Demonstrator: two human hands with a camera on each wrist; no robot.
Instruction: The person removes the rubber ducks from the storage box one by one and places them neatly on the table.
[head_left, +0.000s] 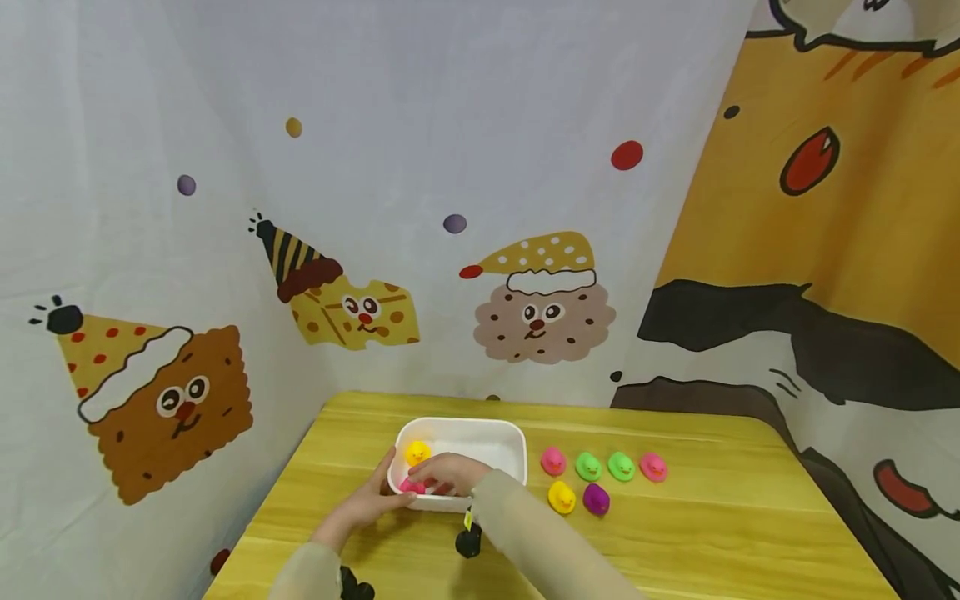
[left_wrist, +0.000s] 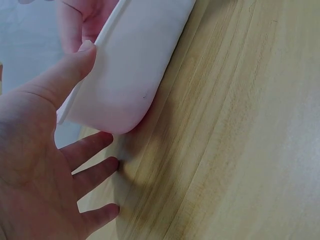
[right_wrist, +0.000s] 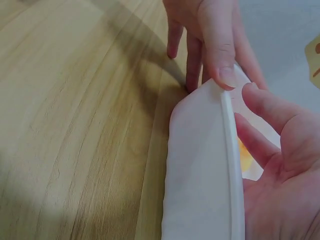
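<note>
A white plastic tub [head_left: 480,440] stands on the wooden table. Inside its left end are a yellow toy duck [head_left: 417,452] and a pink toy duck [head_left: 408,486], partly covered by fingers. My left hand [head_left: 369,497] holds the tub's near left corner. Its thumb [left_wrist: 75,67] presses on the rim, while other fingers spread below and beside the wall. My right hand [head_left: 450,473] reaches over the near rim into the tub, fingertips by the pink duck. In the right wrist view, its thumb and fingers [right_wrist: 255,137] are loosely bent and apart, with nothing seen between them.
Right of the tub, several toy ducks stand in two rows: pink [head_left: 553,461] and green [head_left: 588,467] ones behind, a yellow one [head_left: 561,497] and a purple one [head_left: 596,499] in front. A cartoon-printed curtain [head_left: 450,108] hangs behind the wooden table [head_left: 720,517].
</note>
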